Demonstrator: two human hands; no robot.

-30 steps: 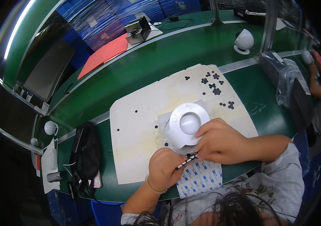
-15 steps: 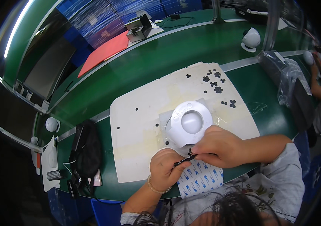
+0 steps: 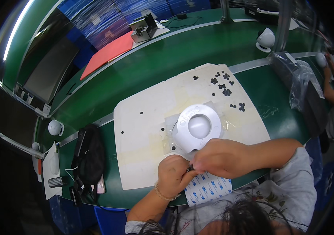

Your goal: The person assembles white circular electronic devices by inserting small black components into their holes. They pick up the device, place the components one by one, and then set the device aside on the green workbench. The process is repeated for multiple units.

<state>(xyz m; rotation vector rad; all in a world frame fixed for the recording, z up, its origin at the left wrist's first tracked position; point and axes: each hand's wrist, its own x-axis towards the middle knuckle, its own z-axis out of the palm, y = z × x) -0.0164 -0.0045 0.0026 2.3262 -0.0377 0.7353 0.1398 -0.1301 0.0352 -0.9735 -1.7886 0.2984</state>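
My left hand (image 3: 172, 175), with a beaded bracelet at the wrist, is closed on a small black strip (image 3: 190, 168) mostly hidden by fingers. Against it, my right hand (image 3: 223, 158) is closed too, its fingertips pressed together at the strip; what they pinch is hidden. Just beyond the hands, a white ring-shaped base (image 3: 214, 127) with a round recess lies on a clear plastic bag (image 3: 170, 122). Below the hands lies a white sheet with blue print (image 3: 210, 192). Near my left hand sits a loose black round pad (image 3: 173, 148).
A worn cream board (image 3: 143, 156) covers the green table, with several black pads (image 3: 226, 92) clustered at its far right. White ball-shaped devices (image 3: 266, 39) (image 3: 55, 127) stand at both sides. A black bag (image 3: 88, 156) lies left; plastic-wrapped dark packaging (image 3: 300, 80) lies right.
My right hand has moved left and closed in on my left fingers, covering most of the black strip. The black disc formerly visible at my right fingertips is now hidden.
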